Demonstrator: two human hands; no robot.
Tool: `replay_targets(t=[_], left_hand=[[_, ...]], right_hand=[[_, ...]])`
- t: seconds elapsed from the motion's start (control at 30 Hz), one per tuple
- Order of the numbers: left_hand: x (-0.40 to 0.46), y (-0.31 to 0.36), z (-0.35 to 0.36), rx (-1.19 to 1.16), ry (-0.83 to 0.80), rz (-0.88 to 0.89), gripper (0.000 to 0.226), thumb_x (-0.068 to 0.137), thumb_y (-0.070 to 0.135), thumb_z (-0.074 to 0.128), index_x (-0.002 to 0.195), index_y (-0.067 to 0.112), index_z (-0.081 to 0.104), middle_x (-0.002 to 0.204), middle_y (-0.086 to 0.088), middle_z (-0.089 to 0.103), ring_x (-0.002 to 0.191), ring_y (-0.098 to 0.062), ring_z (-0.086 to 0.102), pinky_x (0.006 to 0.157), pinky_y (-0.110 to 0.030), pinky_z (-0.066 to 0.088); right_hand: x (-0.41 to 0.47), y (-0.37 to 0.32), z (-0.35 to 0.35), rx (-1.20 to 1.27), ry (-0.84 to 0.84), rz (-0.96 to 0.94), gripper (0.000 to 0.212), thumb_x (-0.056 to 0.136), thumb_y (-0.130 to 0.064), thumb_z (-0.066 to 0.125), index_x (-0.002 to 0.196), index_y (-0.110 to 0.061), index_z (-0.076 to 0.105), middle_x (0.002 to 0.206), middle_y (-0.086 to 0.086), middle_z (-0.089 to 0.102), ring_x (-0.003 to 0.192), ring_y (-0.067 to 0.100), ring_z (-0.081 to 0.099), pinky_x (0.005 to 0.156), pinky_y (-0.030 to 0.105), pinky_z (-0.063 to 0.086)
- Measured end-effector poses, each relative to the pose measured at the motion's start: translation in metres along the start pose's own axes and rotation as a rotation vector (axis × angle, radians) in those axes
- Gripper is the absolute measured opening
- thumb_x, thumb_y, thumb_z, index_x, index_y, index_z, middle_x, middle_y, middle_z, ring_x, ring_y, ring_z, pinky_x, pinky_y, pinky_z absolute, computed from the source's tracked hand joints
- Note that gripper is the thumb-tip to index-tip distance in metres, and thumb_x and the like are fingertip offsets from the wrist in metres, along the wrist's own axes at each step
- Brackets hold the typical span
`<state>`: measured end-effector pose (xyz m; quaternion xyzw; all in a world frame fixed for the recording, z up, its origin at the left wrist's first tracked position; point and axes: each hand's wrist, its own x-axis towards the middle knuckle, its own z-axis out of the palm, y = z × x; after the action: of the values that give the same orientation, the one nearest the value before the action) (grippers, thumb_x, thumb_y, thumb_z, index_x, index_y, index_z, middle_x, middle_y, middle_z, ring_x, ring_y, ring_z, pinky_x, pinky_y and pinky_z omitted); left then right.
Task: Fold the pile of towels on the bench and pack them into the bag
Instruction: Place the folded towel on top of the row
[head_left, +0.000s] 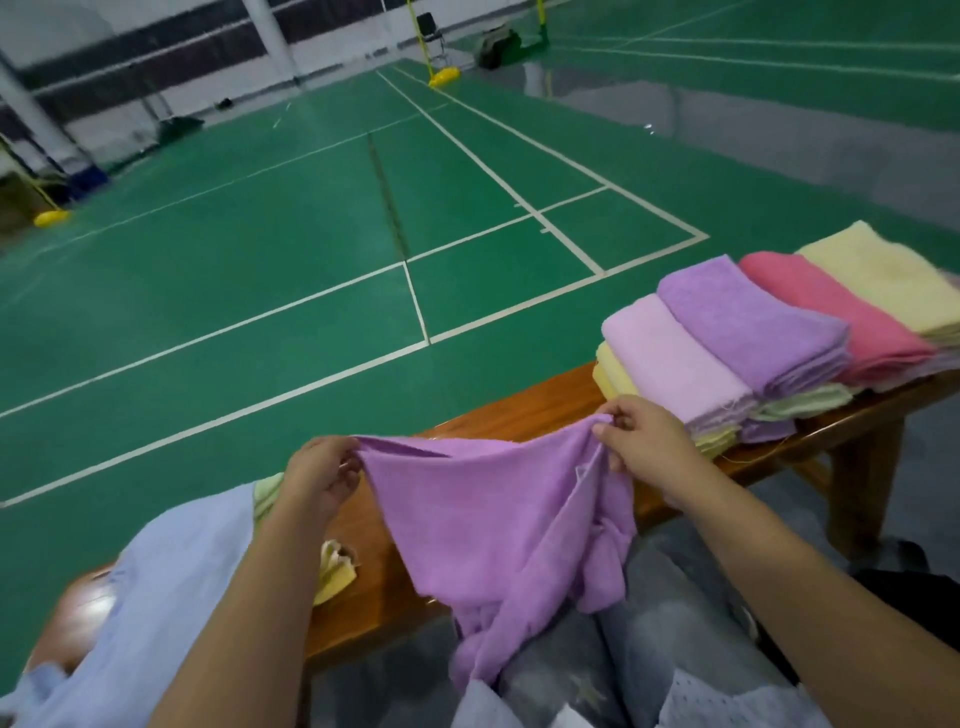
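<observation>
A purple towel (488, 514) hangs spread between my hands above the wooden bench (524, 410). My left hand (319, 478) pinches its left top corner and my right hand (641, 439) pinches its right top corner. The lower part of the towel droops onto my lap. Several folded towels (748, 338) in pink, purple, rose and pale yellow lie overlapped on the right end of the bench. A light blue cloth (156, 597), maybe the bag, lies on the bench's left end, partly hidden by my left arm. Yellow and green towel edges (337, 571) peek out beside it.
The bench stands beside a green badminton court (311, 260) with white lines. Yellow net-post bases (52, 217) stand on the far floor. A dark object (909, 582) lies on the grey floor under my right arm.
</observation>
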<state>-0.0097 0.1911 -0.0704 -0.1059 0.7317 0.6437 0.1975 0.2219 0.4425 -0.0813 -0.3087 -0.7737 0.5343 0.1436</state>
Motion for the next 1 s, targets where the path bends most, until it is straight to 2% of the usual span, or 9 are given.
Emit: replay_targets(t=[0.13,0.2,0.3,0.37,0.47,0.6,0.73,0.87,1.0], left_hand=[[-0.022,0.070,-0.013,-0.146,0.023,0.215,0.022,0.090,-0.006,0.043,0.073,-0.002,0.056,0.038,-0.001,0.047,0.030,-0.004,0.040,0.031,-0.013,0.031],[-0.042,0.109,-0.015,-0.238,0.053,0.411,0.018,0.089,-0.007,0.046,0.075,-0.001,0.055,0.050,-0.007,0.054,0.041,-0.007,0.048,0.037,-0.014,0.039],[-0.074,0.151,-0.018,-0.362,0.098,0.699,0.007,0.091,-0.003,0.053,0.088,0.002,0.050,0.087,-0.014,0.057,0.072,-0.017,0.061,0.066,-0.022,0.057],[-0.096,0.157,-0.022,-0.379,0.129,0.855,0.016,0.091,-0.001,0.057,0.085,0.010,0.047,0.091,-0.009,0.053,0.078,-0.017,0.062,0.076,-0.027,0.058],[-0.115,0.123,-0.027,-0.295,0.139,0.980,0.030,0.085,-0.005,0.062,0.081,0.018,0.044,0.080,-0.001,0.049,0.072,-0.013,0.054,0.071,-0.028,0.054],[-0.102,0.013,-0.038,0.060,0.146,0.816,0.026,0.078,0.008,0.072,0.078,0.023,0.051,0.071,-0.002,0.048,0.065,-0.016,0.045,0.060,-0.024,0.040],[-0.092,-0.098,-0.050,0.406,0.152,0.525,0.021,0.081,0.007,0.073,0.070,0.021,0.061,0.064,-0.001,0.052,0.060,-0.016,0.047,0.055,-0.021,0.038],[-0.091,-0.153,-0.069,0.341,0.188,0.342,0.019,0.084,-0.001,0.069,0.070,0.011,0.061,0.069,-0.005,0.060,0.068,-0.019,0.052,0.067,-0.027,0.042],[-0.097,-0.161,-0.075,0.064,0.121,0.244,0.012,0.090,0.003,0.062,0.081,0.008,0.058,0.077,-0.012,0.065,0.074,-0.028,0.058,0.073,-0.039,0.048]], right_hand=[[0.029,-0.079,-0.031,0.199,0.021,-0.116,0.016,0.097,-0.005,0.048,0.085,-0.015,0.051,0.082,0.009,0.062,0.058,0.014,0.065,0.047,0.021,0.048],[0.040,-0.120,-0.042,0.330,0.034,-0.215,0.017,0.097,0.000,0.046,0.086,-0.013,0.050,0.086,0.013,0.062,0.058,0.010,0.067,0.054,0.018,0.054],[0.043,-0.170,-0.057,0.460,0.109,-0.408,0.021,0.097,0.003,0.046,0.085,-0.014,0.049,0.090,0.010,0.061,0.060,0.005,0.068,0.060,0.016,0.055],[0.036,-0.185,-0.066,0.500,0.151,-0.506,0.021,0.097,0.002,0.046,0.086,-0.016,0.049,0.091,0.008,0.061,0.065,0.005,0.068,0.064,0.017,0.055],[0.023,-0.167,-0.070,0.512,0.156,-0.498,0.020,0.096,0.000,0.048,0.087,-0.017,0.051,0.094,0.008,0.063,0.073,0.008,0.070,0.069,0.020,0.056],[-0.005,-0.086,-0.049,0.401,0.102,-0.348,0.015,0.095,-0.003,0.051,0.089,-0.017,0.054,0.099,0.009,0.064,0.080,0.013,0.071,0.077,0.027,0.058],[-0.051,0.014,-0.017,0.393,0.023,-0.217,0.024,0.094,0.008,0.046,0.088,-0.013,0.054,0.082,0.003,0.065,0.074,0.005,0.069,0.068,0.016,0.056],[-0.073,0.085,-0.006,0.354,-0.003,-0.021,0.022,0.093,0.011,0.045,0.087,-0.008,0.054,0.084,0.009,0.064,0.069,0.001,0.068,0.064,0.011,0.053],[-0.071,0.104,-0.002,0.349,0.025,0.048,0.021,0.093,0.009,0.046,0.086,-0.009,0.054,0.087,0.013,0.063,0.070,0.002,0.068,0.066,0.013,0.054]])
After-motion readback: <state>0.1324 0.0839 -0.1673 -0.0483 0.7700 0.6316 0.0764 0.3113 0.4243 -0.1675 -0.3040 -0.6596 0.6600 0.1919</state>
